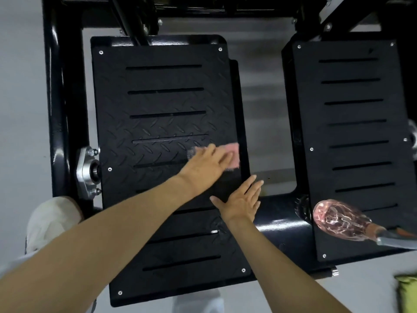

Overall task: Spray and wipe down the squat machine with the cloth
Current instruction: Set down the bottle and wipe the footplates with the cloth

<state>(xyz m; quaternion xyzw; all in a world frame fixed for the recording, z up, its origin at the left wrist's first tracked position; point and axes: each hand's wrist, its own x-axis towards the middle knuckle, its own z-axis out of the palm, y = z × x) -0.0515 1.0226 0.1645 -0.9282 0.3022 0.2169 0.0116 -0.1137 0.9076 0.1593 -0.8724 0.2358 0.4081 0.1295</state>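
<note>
Cloth (pixel 234 152) under flat left hand (pixel 208 166) on footplate (pixel 158 105).

The grey floor (pixel 20 86) carries the black squat machine (pixel 158 102); at 4 o'clock lies a yellow-green bundle (pixel 407 290), perhaps cloth.

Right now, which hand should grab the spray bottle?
Right. The right hand is open, empty and nearer the spray bottle; the left hand is pressing the cloth on the left footplate.
</note>
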